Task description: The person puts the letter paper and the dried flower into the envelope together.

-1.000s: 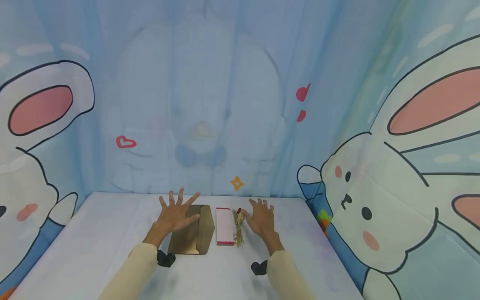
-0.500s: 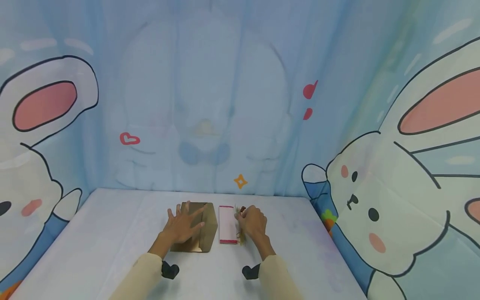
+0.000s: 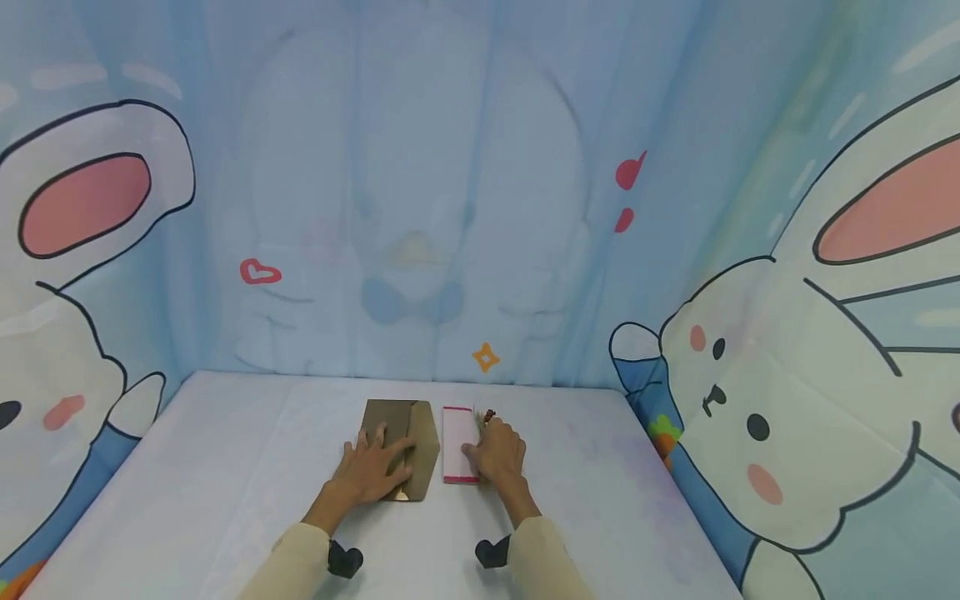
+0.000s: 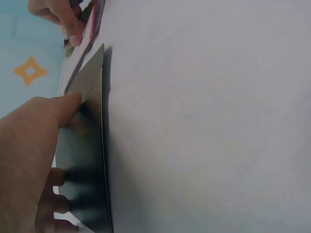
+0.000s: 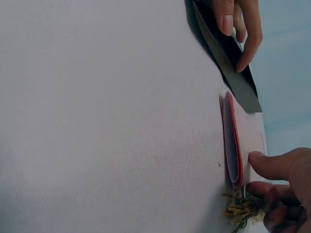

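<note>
My left hand (image 3: 367,469) rests with spread fingers on a gold-brown envelope (image 3: 427,442) lying on the table; in the left wrist view the thumb and fingertips touch the envelope's face (image 4: 85,155). Just to its right lies a folded pale pink paper (image 3: 457,442) with red edges, its layers seen from the end in the right wrist view. My right hand (image 3: 498,452) pinches the paper's right side, thumb on top and index finger by the edge. A small bunch of dried flowers (image 5: 240,211) lies beside the paper, partly hidden under the curled fingers.
A white cloth covers the table (image 3: 225,475). Behind it and at both sides hangs a light blue curtain (image 3: 420,167) printed with cartoon rabbits. A black heart-shaped piece (image 3: 345,560) sits at the left wrist, and another (image 3: 492,553) at the right.
The left hand has come down from above onto the envelope. My right hand has moved left, first to the dried flowers and then to the folded paper's edge, its fingers curling.
</note>
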The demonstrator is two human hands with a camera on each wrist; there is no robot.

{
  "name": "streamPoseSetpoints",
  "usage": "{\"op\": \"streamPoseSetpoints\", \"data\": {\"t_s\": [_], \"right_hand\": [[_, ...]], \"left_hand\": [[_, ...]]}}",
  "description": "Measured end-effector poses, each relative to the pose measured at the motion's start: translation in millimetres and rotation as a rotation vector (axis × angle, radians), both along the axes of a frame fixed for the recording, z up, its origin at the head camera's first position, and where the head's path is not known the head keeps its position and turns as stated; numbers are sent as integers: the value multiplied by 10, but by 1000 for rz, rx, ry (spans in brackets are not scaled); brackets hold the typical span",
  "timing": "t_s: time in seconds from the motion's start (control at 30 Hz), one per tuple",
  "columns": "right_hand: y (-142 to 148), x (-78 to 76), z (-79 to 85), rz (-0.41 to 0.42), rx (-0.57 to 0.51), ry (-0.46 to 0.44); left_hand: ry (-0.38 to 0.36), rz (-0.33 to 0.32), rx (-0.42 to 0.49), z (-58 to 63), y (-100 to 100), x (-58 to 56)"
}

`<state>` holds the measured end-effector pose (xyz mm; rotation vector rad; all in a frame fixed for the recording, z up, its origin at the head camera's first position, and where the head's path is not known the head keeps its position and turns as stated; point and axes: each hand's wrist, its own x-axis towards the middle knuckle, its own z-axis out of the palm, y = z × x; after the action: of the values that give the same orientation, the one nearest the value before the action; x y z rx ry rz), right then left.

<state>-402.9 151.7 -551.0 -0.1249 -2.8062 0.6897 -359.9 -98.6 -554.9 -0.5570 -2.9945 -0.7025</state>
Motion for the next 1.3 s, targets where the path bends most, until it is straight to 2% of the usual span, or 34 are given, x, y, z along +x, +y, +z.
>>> {"op": "streamPoseSetpoints", "data": {"t_s": [0.17,0.37,0.67,0.83,1.1,1.3], "right_hand": [[-47,-20,-25,-80,-75,3],[-41,-32,-10,-155,-232,13],[-25,10,75,-185,-500,-30],[-12,45,78,-183,-634,-5],[-88,60,54,-221,-736,25],[-228,101,28,-171,-754,40]], "left_hand": [[-10,-1,38,-47,-9,-3],[15,6,50,-59,-19,6],[67,6,67,-66,-35,34],[85,5,68,-94,-43,25],[89,8,55,-119,-52,-3],[82,13,67,-115,-37,11]]}}
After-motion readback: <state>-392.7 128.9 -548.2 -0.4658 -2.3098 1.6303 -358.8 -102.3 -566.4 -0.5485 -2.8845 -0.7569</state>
